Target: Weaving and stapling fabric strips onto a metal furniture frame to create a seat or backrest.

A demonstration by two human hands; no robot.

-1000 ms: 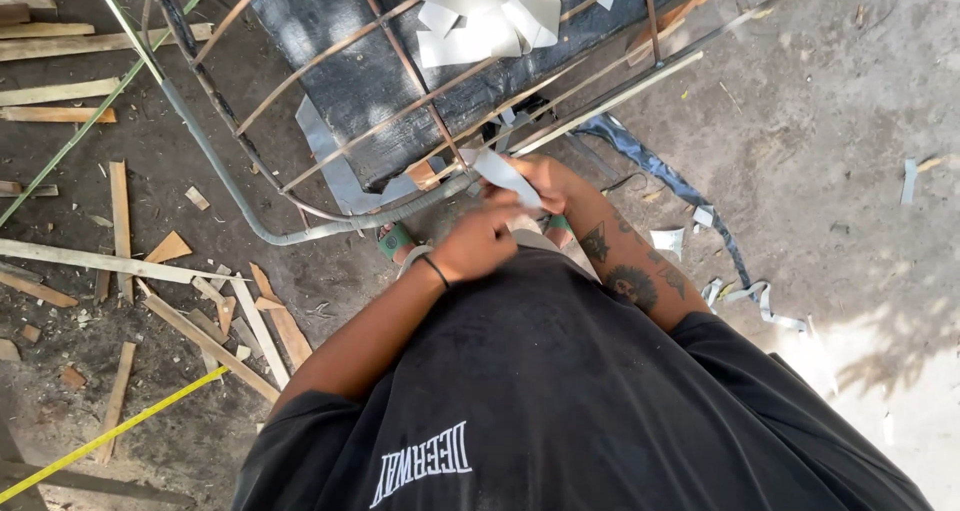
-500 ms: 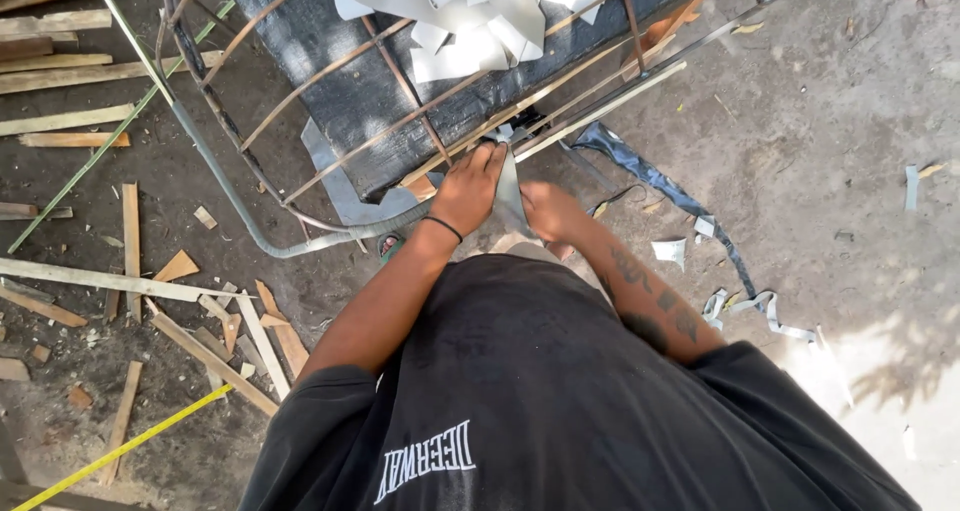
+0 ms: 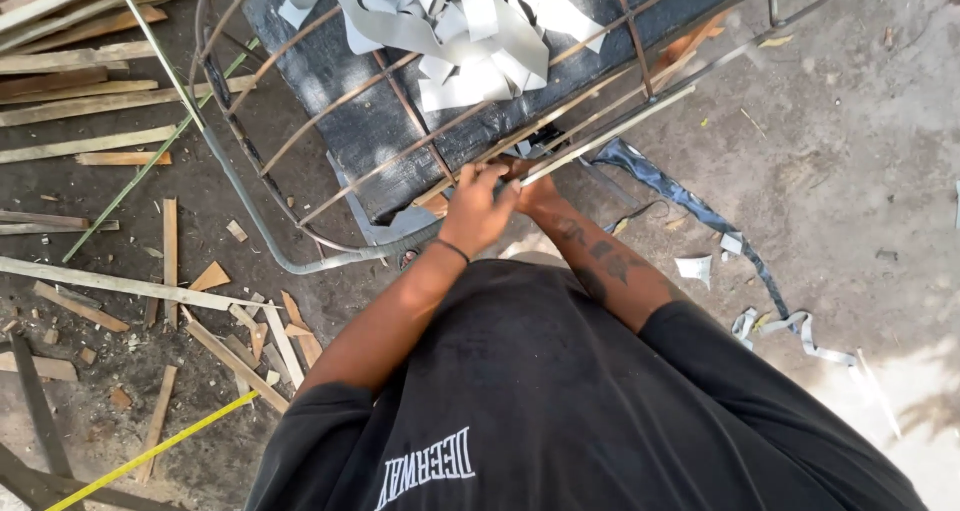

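Rusty metal rods make up the curved wire frame (image 3: 330, 121) lying on the dirt ground (image 3: 850, 151), and both hands are down at its lower rim. Left hand (image 3: 478, 211) has its fingers curled shut around a thin pale rod (image 3: 610, 136) along that rim, right hand (image 3: 535, 193) pressed in just beside it, though I can't tell what its fingers are doing. Inside the frame there's a dark board (image 3: 350, 81) with a heap of grey-white strips (image 3: 450, 31) on top. Wood scraps (image 3: 170, 301) litter the left side, a yellow tape (image 3: 150, 456) runs lower left, and a dark blue strip (image 3: 690, 206) trails off right.
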